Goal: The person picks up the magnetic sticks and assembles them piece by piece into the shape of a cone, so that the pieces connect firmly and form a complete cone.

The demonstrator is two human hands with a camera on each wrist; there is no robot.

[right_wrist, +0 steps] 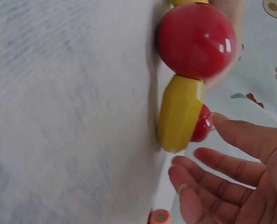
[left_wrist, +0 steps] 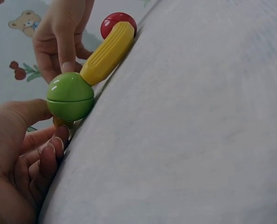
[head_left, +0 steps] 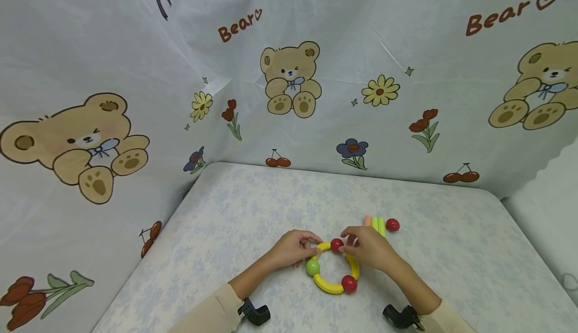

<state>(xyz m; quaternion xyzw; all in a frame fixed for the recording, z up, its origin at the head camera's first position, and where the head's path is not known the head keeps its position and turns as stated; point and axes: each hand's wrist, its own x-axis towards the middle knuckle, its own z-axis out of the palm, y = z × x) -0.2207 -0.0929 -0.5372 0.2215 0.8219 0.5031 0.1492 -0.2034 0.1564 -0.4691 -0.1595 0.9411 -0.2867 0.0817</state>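
A ring of magnetic-looking toy pieces lies on the table between the hands. A green ball [head_left: 312, 267] joins two yellow curved rods on its left side. At the lower right sits a red ball [head_left: 349, 284], and another red ball [head_left: 336, 244] is at the top. My left hand [head_left: 295, 247] pinches the upper-left yellow rod [head_left: 323, 246] beside the green ball. Close to the top red ball is my right hand [head_left: 368, 246], its fingers spread and thumb at the ball. In the right wrist view, the right yellow rod [right_wrist: 180, 114] shows a free lower end.
Beyond the right hand lie a salmon-pink rod [head_left: 368, 220], light green rods [head_left: 378, 224] and a loose red ball [head_left: 393, 224]. A small red thing [head_left: 297, 263] shows partly under the left hand. Bear-print cloth [head_left: 316, 137] rises behind the table's far edge.
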